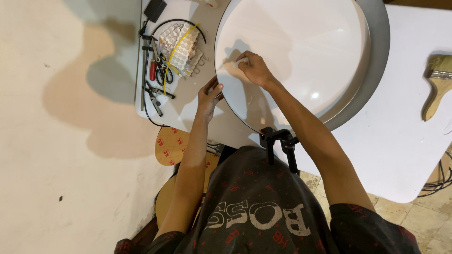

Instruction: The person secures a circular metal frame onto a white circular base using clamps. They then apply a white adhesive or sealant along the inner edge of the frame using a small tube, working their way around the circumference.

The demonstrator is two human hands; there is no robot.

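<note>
On the white worktop (405,141) lies a round white disc (301,51); left hand (208,96) pinches its near rim, right hand (254,68) presses curled fingertips on its face. Disc overhangs the worktop edge, so a hard push could tip it or mar the glossy face.

A paintbrush (438,84) is lying near the right edge of the white counter (400,141). Pliers and scissors (159,75) are crowding its left edge beside a sheet of small pads (181,47), with a black cable (176,23) looping around them.
</note>
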